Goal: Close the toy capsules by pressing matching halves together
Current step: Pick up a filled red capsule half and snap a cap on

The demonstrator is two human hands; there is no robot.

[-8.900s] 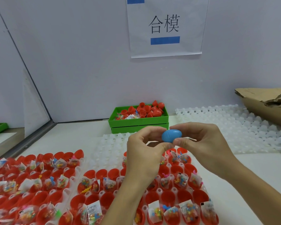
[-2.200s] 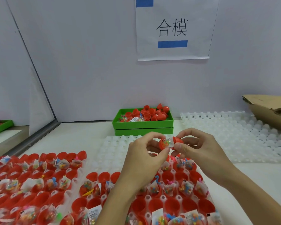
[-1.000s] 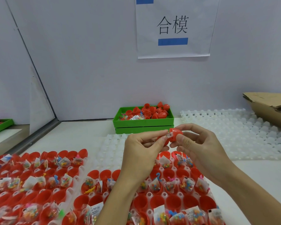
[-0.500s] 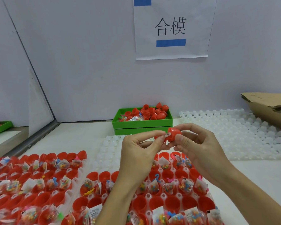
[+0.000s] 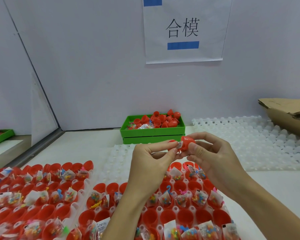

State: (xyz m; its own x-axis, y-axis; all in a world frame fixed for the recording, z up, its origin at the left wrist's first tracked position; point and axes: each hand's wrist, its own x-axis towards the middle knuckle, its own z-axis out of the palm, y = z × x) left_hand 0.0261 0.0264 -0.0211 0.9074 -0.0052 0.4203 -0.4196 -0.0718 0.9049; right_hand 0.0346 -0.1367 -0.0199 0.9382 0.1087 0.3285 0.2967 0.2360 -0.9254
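Both hands hold one red toy capsule (image 5: 185,144) above the trays, its two halves nearly together with a bit of clear toy packet showing at the seam. My left hand (image 5: 151,158) pinches the left half between thumb and forefinger. My right hand (image 5: 213,156) grips the right, dome-shaped half. Below them a white tray (image 5: 160,208) carries several open red capsule halves, many with small toy packets inside.
A second tray of red halves (image 5: 33,187) lies at the left. A green bin (image 5: 152,132) of loose red halves stands at the back wall. White empty trays (image 5: 249,144) spread to the right, with torn cardboard (image 5: 287,115) behind them. Another green bin (image 5: 0,137) sits far left.
The blue capsule seen earliest is gone from my hands and a red one has replaced it. Over the last second the red halves came closer together, the packet tucked mostly inside.
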